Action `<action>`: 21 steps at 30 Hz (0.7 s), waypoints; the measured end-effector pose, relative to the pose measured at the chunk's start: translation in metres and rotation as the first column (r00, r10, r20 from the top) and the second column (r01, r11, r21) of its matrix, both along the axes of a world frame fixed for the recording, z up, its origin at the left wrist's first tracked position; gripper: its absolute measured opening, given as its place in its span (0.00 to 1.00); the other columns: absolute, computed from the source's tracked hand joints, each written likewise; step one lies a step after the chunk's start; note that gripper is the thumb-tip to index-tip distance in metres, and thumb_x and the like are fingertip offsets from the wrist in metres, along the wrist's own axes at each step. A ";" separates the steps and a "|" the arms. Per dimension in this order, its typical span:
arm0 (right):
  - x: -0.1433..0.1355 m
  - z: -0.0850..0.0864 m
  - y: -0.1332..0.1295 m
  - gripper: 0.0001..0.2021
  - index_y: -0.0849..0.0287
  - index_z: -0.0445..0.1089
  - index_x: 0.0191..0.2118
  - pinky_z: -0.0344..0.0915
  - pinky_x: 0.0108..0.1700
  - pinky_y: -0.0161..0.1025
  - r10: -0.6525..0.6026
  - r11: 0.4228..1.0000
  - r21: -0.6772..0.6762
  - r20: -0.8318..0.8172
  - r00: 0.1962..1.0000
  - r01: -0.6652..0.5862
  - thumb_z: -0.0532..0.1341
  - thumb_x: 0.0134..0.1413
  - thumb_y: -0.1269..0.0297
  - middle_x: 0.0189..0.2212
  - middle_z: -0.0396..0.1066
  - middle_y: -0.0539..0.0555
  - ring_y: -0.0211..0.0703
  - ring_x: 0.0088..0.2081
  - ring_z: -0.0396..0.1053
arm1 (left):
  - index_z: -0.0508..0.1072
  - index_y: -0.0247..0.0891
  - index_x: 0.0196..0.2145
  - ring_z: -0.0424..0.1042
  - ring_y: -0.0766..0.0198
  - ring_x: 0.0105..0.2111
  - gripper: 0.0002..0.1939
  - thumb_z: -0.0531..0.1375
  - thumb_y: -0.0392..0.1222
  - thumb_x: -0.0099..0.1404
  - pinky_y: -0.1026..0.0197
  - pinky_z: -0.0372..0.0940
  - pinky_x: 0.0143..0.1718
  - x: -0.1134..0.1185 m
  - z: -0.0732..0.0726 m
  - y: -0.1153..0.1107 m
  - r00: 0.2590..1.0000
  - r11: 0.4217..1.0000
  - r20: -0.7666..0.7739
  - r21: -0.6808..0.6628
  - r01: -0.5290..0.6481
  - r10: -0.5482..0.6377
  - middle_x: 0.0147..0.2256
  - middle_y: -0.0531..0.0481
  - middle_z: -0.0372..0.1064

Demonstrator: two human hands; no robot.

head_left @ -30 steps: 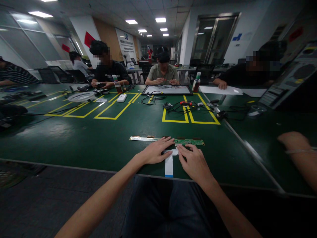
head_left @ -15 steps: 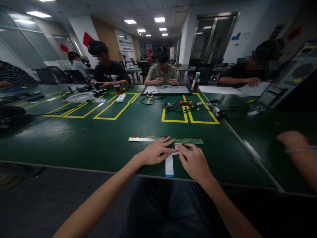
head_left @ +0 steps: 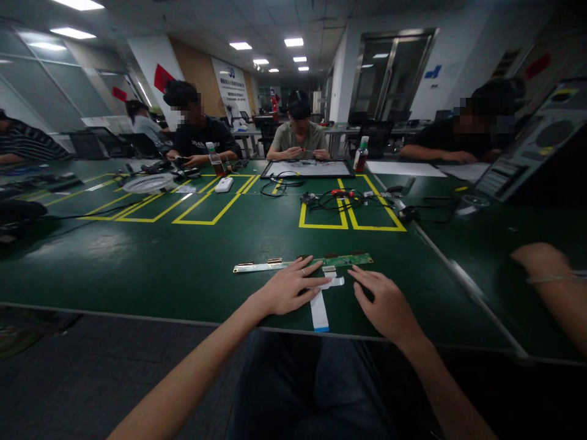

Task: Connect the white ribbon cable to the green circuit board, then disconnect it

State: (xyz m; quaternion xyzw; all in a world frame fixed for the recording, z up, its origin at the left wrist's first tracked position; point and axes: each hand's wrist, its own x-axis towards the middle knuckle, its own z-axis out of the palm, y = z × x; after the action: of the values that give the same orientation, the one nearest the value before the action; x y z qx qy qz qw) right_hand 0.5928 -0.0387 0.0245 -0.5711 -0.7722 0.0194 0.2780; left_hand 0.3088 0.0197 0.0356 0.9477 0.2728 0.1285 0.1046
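A long, narrow green circuit board (head_left: 351, 261) lies across the table in front of me, tilted slightly up to the right. From its middle a white ribbon cable (head_left: 320, 311) with a blue end runs towards the table's front edge. A short strip of white tape sticks out sideways across the cable. My left hand (head_left: 293, 286) lies with fingers spread, its upper fingertips on the board and its index finger over the tape and cable. My right hand (head_left: 385, 304) is off to the right of the cable, fingers stretched out, holding nothing.
Beyond the board, yellow tape outlines (head_left: 321, 227) mark the green table (head_left: 183, 256). Black cables and a red-handled tool (head_left: 343, 193) lie there. Several people sit opposite; bottles (head_left: 361, 154) and a flat panel (head_left: 308, 169) stand or lie before them. A person's arm (head_left: 550, 275) rests at right.
My right hand has moved right, off the cable, uncovering the tape strip. The board has turned slightly, its left end nearer me, and the cable's blue end has swung right. My left hand stays on them.
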 end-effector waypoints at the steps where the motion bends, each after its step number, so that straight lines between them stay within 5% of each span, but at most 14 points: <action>1: 0.012 -0.002 0.000 0.19 0.54 0.76 0.59 0.69 0.62 0.56 -0.018 1.000 0.003 0.011 1.000 0.018 0.55 0.68 0.64 0.59 0.76 0.56 0.52 0.60 0.72 | 0.60 0.56 0.72 0.45 0.48 0.75 0.26 0.48 0.52 0.81 0.36 0.46 0.74 0.000 -0.001 0.000 1.000 1.000 -0.009 0.000 -0.018 0.018 0.75 0.51 0.46; 5: 0.050 -0.008 -0.002 0.19 0.52 0.75 0.60 0.68 0.64 0.58 -0.025 1.000 -0.014 -0.002 1.000 0.025 0.56 0.69 0.61 0.59 0.76 0.56 0.52 0.61 0.71 | 0.60 0.57 0.72 0.47 0.44 0.75 0.26 0.47 0.55 0.80 0.36 0.48 0.73 -0.006 -0.004 0.002 0.992 0.992 -0.029 -0.003 -0.125 0.125 0.75 0.51 0.46; 9: 0.058 -0.010 -0.004 0.20 0.51 0.74 0.61 0.67 0.64 0.58 -0.004 1.000 -0.014 0.004 1.000 0.004 0.56 0.69 0.61 0.60 0.75 0.56 0.52 0.62 0.70 | 0.64 0.53 0.71 0.50 0.43 0.74 0.27 0.46 0.57 0.80 0.37 0.49 0.72 -0.036 -0.008 0.015 0.941 0.943 -0.049 0.019 -0.333 0.334 0.74 0.49 0.49; 16: 0.052 -0.010 -0.005 0.20 0.53 0.73 0.62 0.67 0.64 0.58 -0.023 1.000 -0.010 0.033 0.999 0.024 0.55 0.70 0.61 0.61 0.75 0.56 0.52 0.63 0.70 | 0.59 0.50 0.74 0.47 0.40 0.74 0.32 0.42 0.61 0.79 0.38 0.52 0.70 -0.155 -0.011 0.031 0.709 0.727 -0.199 0.030 -0.686 0.676 0.74 0.47 0.49; 21: 0.051 -0.011 -0.005 0.20 0.54 0.73 0.62 0.67 0.64 0.57 -0.026 1.000 -0.006 0.053 0.998 0.026 0.54 0.71 0.62 0.61 0.75 0.56 0.51 0.63 0.69 | 0.60 0.48 0.73 0.54 0.39 0.72 0.36 0.37 0.64 0.77 0.40 0.59 0.66 -0.251 -0.006 0.017 0.454 0.503 -0.314 0.096 -0.859 0.834 0.73 0.48 0.53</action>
State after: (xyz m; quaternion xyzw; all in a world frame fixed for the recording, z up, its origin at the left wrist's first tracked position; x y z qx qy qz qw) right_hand 0.6433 -0.0435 0.0138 -0.5824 -0.7717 0.0033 0.2555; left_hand 0.0582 0.0369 0.0297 0.6883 0.7252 -0.0024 0.0173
